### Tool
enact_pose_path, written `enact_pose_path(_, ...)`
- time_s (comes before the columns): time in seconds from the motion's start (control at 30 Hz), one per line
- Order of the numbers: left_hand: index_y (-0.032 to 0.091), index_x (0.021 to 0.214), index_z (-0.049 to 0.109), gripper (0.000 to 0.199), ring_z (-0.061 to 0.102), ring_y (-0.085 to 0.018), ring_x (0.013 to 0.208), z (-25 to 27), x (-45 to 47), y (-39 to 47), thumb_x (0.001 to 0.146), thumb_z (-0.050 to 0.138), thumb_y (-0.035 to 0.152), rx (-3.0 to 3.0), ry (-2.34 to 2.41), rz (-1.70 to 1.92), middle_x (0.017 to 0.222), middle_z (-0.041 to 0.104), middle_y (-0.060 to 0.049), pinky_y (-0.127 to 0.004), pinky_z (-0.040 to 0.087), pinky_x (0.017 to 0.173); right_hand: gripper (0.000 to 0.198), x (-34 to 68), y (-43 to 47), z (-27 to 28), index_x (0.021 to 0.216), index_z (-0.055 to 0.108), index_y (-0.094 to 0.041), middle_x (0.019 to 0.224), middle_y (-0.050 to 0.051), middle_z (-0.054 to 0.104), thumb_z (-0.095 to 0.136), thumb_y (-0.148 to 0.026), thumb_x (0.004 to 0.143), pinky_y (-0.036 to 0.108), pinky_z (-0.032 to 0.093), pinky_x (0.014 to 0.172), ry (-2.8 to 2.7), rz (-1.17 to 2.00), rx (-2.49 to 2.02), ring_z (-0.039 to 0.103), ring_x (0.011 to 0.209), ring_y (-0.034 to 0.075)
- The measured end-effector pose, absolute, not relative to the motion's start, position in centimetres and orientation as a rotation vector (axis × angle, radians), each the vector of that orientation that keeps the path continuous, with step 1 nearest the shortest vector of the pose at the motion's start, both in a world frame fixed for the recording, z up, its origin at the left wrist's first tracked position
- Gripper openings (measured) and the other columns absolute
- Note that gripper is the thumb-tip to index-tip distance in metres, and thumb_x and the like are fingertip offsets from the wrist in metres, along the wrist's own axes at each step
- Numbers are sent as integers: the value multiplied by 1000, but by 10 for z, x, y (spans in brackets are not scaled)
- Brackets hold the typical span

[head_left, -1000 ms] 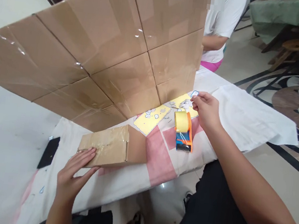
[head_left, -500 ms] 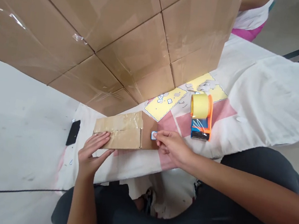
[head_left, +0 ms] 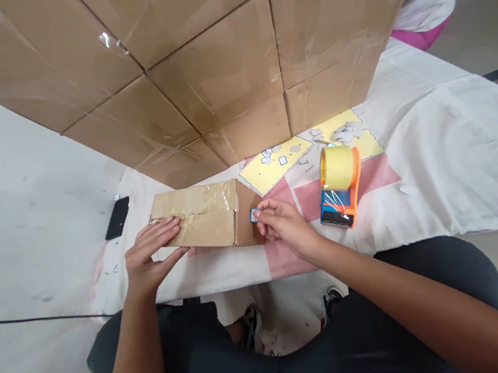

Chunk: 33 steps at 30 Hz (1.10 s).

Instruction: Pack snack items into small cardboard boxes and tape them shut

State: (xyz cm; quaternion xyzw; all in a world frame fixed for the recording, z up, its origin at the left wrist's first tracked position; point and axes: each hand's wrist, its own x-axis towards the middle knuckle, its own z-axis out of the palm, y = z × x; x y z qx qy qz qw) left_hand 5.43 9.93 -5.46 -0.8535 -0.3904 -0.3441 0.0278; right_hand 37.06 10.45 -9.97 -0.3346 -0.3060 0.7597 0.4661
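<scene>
A small taped cardboard box (head_left: 208, 215) lies on the cloth-covered table in front of me. My left hand (head_left: 151, 247) grips its left end, fingers on the top face and thumb against the near side. With thumb and fingertips my right hand (head_left: 283, 224) pinches a small white sticker with a blue border (head_left: 255, 215). The sticker is at the box's right end face; whether it touches the cardboard I cannot tell. To the right of that hand stands a tape dispenser (head_left: 339, 186) with an orange frame and a yellowish roll.
Large stacked cardboard boxes (head_left: 220, 54) rise behind the small box. Yellow sheets (head_left: 274, 164) with paper scraps lie at their foot. A black phone-like object (head_left: 117, 218) is at the left. Another person's pink and white clothing (head_left: 422, 19) shows at the upper right.
The view has shifted slightly. My right hand still pinches the sticker at the box's end, its fingers slightly changed in pose. My left hand stays on the box.
</scene>
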Motion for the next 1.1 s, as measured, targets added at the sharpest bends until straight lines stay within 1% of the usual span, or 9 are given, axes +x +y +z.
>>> enact_pose_path(0.33, 25, 119, 72, 48, 71, -31, 115, -58, 53, 99, 74, 86, 21, -2595, -1220, -1049, 121, 75, -10, -52, 51, 105, 28, 370, 111, -106, 77, 56, -18, 59, -3, 63, 75, -38, 78, 21, 16, 42, -727, 1914, -803, 29, 38, 2)
enact_pose_path(0.6, 26, 120, 71, 46, 70, -31, 116, -59, 52, 99, 76, 84, 23, -2599, -1240, -1031, 122, 75, -9, -52, 50, 106, 34, 366, 114, -109, 82, 50, -21, 59, -4, 64, 74, -45, 77, 21, 17, 41, -847, 1880, -794, 29, 39, 4)
enact_pose_path(0.7, 26, 120, 70, 44, 70, -31, 116, -59, 52, 98, 77, 82, 24, -2603, -1240, -1012, 123, 75, -9, -51, 50, 106, 35, 367, 118, -115, 88, 48, -22, 60, -5, 62, 71, -48, 80, 21, 25, 45, -981, 1812, -847, 38, 44, 7)
enact_pose_path(0.77, 26, 120, 69, 44, 69, -30, 117, -57, 51, 99, 78, 81, 24, -2612, -1230, -985, 123, 74, -9, -50, 49, 106, 40, 371, 122, -119, 100, 49, -22, 73, -2, 64, 73, -46, 78, 25, 39, 55, -1119, 1605, -949, 55, 60, 13)
enact_pose_path(0.8, 26, 121, 69, 44, 69, -31, 118, -55, 51, 99, 78, 80, 25, -2620, -1223, -968, 123, 74, -9, -50, 49, 105, 49, 374, 125, -120, 110, 49, -22, 87, 2, 66, 76, -43, 76, 29, 46, 65, -1199, 1453, -1013, 62, 76, 18)
enact_pose_path(0.87, 24, 122, 66, 42, 67, -32, 119, -51, 55, 100, 81, 75, 31, -2638, -1207, -922, 123, 73, -11, -52, 47, 106, 67, 381, 131, -121, 128, 46, -21, 119, 10, 61, 80, -40, 73, 39, 49, 89, -1374, 1183, -1080, 59, 112, 25)
enact_pose_path(0.93, 22, 122, 63, 45, 64, -35, 120, -48, 65, 95, 82, 72, 40, -2609, -1208, -859, 123, 71, -14, -59, 39, 111, 62, 386, 134, -121, 132, 48, -21, 133, 12, 55, 75, -39, 80, 42, 45, 100, -1542, 1125, -1025, 52, 126, 27)
enact_pose_path(1.03, 20, 127, 55, 63, 54, -40, 128, -56, 99, 73, 76, 74, 52, -2483, -1256, -827, 128, 63, -19, -67, 23, 117, 37, 384, 128, -119, 114, 56, -19, 116, 9, 63, 68, -42, 87, 39, 48, 90, -1696, 1224, -940, 61, 106, 24)
enact_pose_path(1.1, 20, 135, 47, 73, 42, -42, 138, -72, 130, 49, 77, 74, 53, -2403, -1341, -913, 138, 53, -21, -69, 22, 117, 39, 378, 116, -117, 107, 56, -19, 109, 8, 63, 73, -45, 85, 37, 48, 84, -1747, 1150, -1007, 61, 98, 23)
